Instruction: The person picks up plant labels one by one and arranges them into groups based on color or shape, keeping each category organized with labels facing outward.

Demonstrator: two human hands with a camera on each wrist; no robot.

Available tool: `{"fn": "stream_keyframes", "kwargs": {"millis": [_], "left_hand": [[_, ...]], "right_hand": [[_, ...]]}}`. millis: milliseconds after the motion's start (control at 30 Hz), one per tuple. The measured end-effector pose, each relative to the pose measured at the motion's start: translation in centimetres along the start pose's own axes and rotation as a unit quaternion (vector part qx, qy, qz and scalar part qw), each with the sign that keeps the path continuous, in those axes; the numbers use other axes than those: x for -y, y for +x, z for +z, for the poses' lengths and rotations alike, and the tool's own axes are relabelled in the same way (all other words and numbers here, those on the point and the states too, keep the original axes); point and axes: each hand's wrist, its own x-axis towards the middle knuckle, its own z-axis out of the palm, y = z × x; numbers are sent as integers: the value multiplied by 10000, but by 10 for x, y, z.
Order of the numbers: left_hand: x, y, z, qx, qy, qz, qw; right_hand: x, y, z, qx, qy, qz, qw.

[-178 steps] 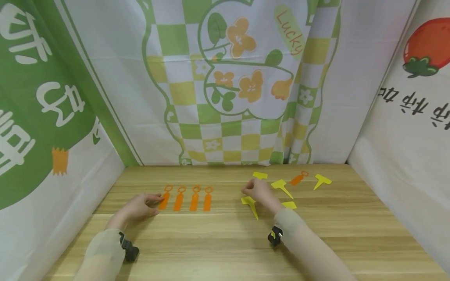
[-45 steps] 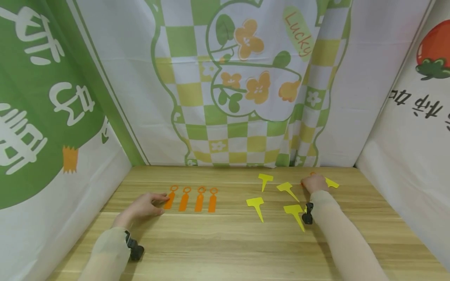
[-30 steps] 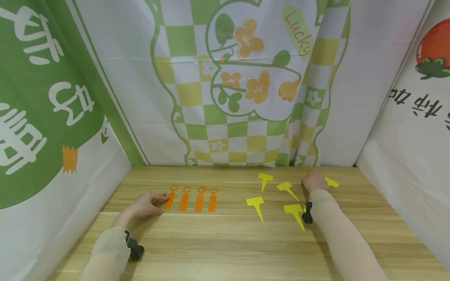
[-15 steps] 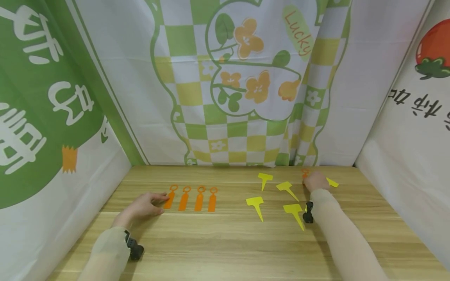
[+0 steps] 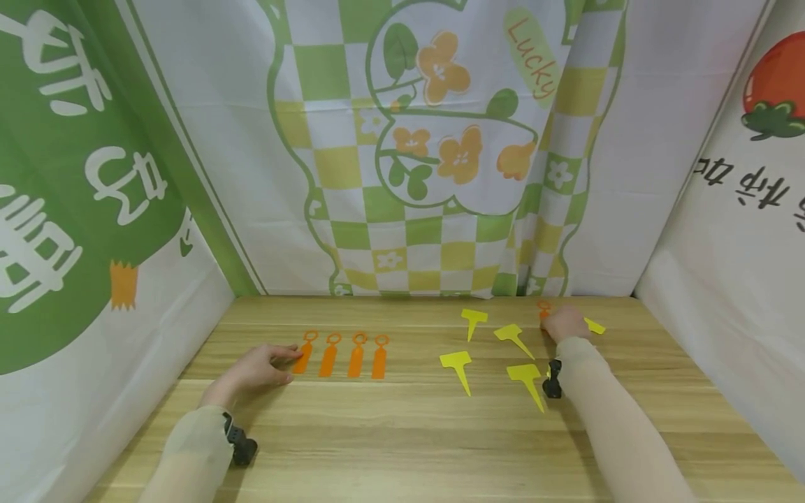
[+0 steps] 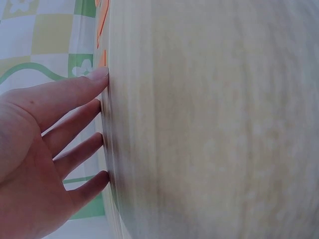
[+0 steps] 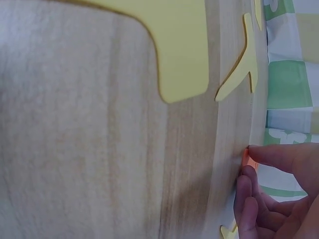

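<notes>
In the head view several orange plant tags [image 5: 356, 360], each with a ring on top, lie in an upright row on the left. My left hand [image 5: 258, 370] rests beside the leftmost tag [image 5: 305, 356], index fingertip on its edge, fingers spread and fairly straight. At the back right, my right hand [image 5: 566, 323] holds another orange tag [image 5: 544, 307] between thumb and fingers against the table; the hand hides most of it, and its ring points away. The right wrist view shows a strip of this orange tag [image 7: 246, 158] between thumb and fingertips.
Several yellow T-shaped plant labels lie scattered on the right, including a front label [image 5: 525, 377] near the right wrist and a partly hidden label [image 5: 594, 326] just right of the hand. The wooden table [image 5: 377, 447] ends at a patterned curtain [image 5: 428, 244].
The right hand has gone from the yellow labels to the far-right orange tag. That tag has turned, its ring swinging left to point away. The left hand stays at the leftmost tag.
</notes>
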Motion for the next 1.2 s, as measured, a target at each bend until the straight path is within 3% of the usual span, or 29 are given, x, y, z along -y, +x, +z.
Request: {"fn": "stream_keyframes", "kwargs": {"millis": [600,1200], "left_hand": [[-4,-1,0,28,-130,-74,9999],[-3,-1,0,20,-227,-75,9997]], "right_hand": [[0,-2,-8,337,61,-44,9994],[-4,-1,-12,738,584,-73,9955]]}}
